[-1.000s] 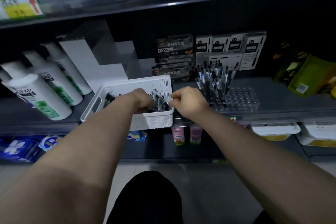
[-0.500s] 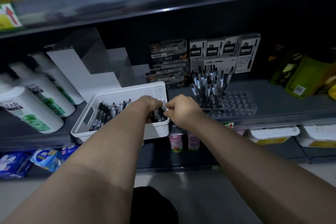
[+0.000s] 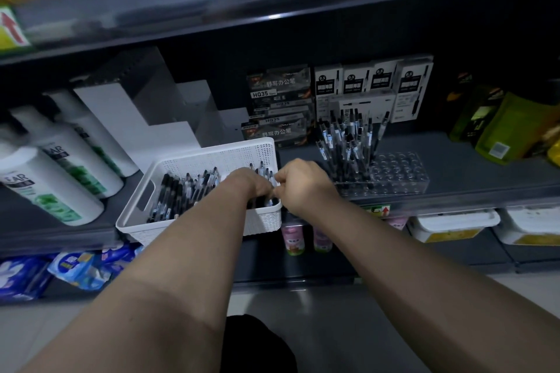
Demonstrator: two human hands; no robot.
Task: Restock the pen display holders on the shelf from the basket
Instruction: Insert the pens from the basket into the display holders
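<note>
- A heap of black click pens (image 3: 181,194) is piled in the white perforated plastic basket (image 3: 212,157), which is parked on the dark grey shelf (image 3: 469,166).
- The left hand (image 3: 251,185) is dipped into the basket's right end, its grip curled closed round a few of those pens, held upright.
- The right hand (image 3: 303,185) is tucked right up against it, grip closed in a pinch on the tops of the same bunch.
- Just beside the basket on the right, the clear plastic display holder (image 3: 400,172) can be seen. Its left half is packed with standing pens (image 3: 348,142), and the round holes of the right half are showing.
- Boxed pen packs (image 3: 278,91) are stacked behind, big white bottles (image 3: 51,191) are laid to the left, and green pouches (image 3: 509,127) are propped far right.
</note>
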